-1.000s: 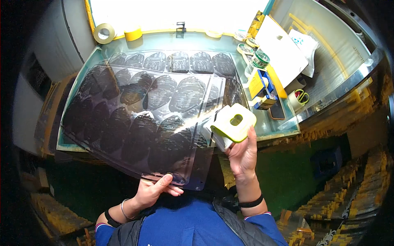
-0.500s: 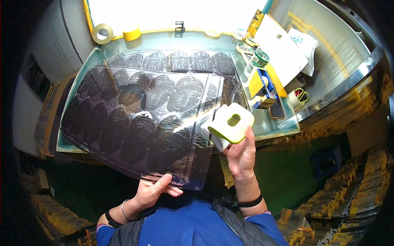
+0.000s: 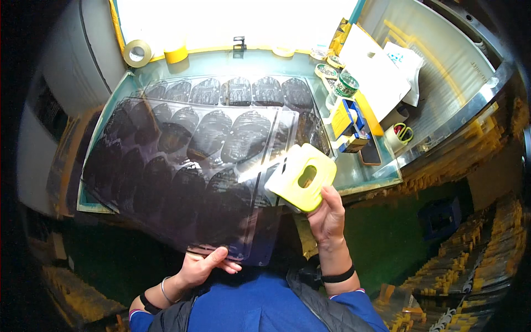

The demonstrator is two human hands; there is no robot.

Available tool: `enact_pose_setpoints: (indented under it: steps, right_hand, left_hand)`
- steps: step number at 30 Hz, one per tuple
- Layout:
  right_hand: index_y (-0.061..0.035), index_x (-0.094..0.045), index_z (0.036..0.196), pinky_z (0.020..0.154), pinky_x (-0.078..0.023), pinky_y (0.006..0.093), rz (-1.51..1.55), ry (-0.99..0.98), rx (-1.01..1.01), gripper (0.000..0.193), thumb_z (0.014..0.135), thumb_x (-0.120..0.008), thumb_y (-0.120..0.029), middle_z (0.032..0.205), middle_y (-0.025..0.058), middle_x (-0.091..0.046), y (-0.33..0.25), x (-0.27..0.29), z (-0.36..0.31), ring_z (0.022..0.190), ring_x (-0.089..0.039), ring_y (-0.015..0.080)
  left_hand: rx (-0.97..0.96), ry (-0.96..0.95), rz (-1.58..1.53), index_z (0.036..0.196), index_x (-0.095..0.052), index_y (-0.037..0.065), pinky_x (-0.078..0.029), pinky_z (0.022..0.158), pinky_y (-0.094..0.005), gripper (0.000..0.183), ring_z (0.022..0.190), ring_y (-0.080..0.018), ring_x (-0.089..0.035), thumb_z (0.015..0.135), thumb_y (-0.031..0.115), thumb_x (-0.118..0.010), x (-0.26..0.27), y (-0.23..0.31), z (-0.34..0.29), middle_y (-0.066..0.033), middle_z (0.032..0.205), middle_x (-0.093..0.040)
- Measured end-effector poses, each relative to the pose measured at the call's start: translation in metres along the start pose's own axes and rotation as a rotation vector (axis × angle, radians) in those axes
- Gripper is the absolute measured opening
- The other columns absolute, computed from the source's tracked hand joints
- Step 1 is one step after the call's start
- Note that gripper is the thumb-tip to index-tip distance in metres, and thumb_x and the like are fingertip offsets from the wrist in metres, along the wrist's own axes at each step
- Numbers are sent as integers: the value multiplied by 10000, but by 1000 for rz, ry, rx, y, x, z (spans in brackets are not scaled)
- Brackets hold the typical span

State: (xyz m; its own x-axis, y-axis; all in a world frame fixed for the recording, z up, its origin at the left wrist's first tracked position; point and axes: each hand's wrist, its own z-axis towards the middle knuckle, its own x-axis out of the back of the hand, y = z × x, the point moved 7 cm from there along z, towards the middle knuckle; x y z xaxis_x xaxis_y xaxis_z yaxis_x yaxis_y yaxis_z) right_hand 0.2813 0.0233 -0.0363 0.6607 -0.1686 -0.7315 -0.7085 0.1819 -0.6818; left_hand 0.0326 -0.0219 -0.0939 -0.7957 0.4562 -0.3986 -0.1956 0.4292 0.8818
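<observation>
Small dark lettering stands on the grey panel (image 3: 462, 69), blue-green print on the white bag (image 3: 410, 67); neither reads clearly.

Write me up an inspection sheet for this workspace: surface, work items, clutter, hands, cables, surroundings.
Surface: glassy, pale teal table, largely covered.
Work items: dark film with rows of rounded images, overhanging the table's near edge and overlapping a second sheet; yellow-green tool by the film's right edge, contact unclear.
Clutter: tape rolls at the back; blue-and-yellow holder, dark slab, white cup and white board at right.
Hands: left hand pinches the film's near edge, thumb on top; right hand grips the tool.
Cables: nothing seen.
Surroundings: bright panel behind; green floor below; picture rim too dark to judge.
</observation>
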Motion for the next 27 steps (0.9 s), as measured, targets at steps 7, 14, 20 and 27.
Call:
enact_pose_setpoints:
  steps: [7,14,20,27]
  right_hand:
    - [-39,-366,1237,827,-497,365,-72,65,72,553,846,-509,-404,1148,111,-528,-23,-2,32,1007,-561,204]
    - [-89,-343,1277,850,-476,385,-16,145,98,647,813,-506,-509,1209,97,-475,-30,5,50,1089,-502,235]
    - [-70,-333,1280,861,-470,399,-8,139,88,675,806,-511,-517,1218,117,-461,-28,4,48,1086,-507,246]
    - [-64,-318,1281,844,-488,396,6,135,80,681,803,-523,-503,1199,127,-474,-24,4,48,1067,-523,249]
  left_hand:
    - [-6,-104,159,940,-605,-52,-545,675,-326,187,745,-236,-642,898,64,-464,20,-18,-29,-211,857,-634]
    - [37,-98,65,1006,-596,-28,-540,713,-344,188,798,-257,-634,895,53,-467,27,-27,-43,-226,905,-623]
    - [28,-99,51,1007,-596,-27,-541,705,-346,188,791,-254,-636,893,56,-470,28,-27,-44,-224,895,-625]
    - [46,-99,102,990,-595,-40,-545,693,-342,185,774,-247,-637,892,61,-475,25,-22,-44,-217,886,-629]
